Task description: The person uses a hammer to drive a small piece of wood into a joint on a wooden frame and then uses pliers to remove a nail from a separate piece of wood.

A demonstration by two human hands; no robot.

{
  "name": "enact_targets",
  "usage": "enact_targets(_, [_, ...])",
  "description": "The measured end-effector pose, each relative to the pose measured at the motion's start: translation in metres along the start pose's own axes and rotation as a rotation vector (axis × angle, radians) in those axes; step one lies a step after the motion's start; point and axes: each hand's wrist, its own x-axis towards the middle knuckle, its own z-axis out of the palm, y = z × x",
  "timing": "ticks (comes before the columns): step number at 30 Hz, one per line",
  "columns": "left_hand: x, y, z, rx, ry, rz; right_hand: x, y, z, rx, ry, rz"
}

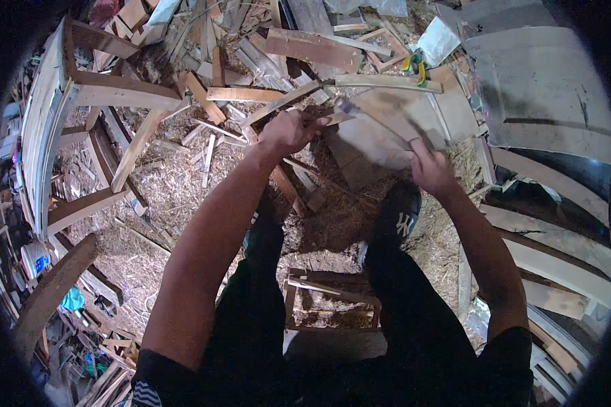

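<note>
My right hand (432,167) is closed around the handle of a hammer (381,123). The hammer slants up to the left, and its head is smeared by motion. Just left of the hammer head, my left hand (292,130) is closed on a small wood piece (337,118), whose pale end sticks out past the fingers. Beneath both hands lies a pale flat board (380,150), on the ground ahead of my feet. The tips of my left fingers are partly hidden.
Wood shavings (163,163) and scrap strips cover the floor. A wooden frame (125,95) stands at the left, and large panels (550,88) lean at the right. A yellow-and-green tool (417,68) lies beyond the board. A low wooden frame (332,296) sits between my legs.
</note>
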Motion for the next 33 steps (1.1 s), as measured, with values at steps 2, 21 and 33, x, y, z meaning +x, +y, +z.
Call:
enact_targets(2, [0.005, 0.0, 0.005, -0.046, -0.022, -0.016, 0.002, 0.006, 0.005, -0.223, -0.215, 0.208])
enact_targets(21, [-0.012, 0.02, 0.008, 0.071, 0.121, 0.008, -0.003, 0.012, 0.005, -0.047, -0.151, 0.298])
enact_targets(33, [0.002, -0.017, 0.051, -0.046, 0.367, 0.249, -0.017, -0.021, 0.026, 0.201, -0.033, 0.238])
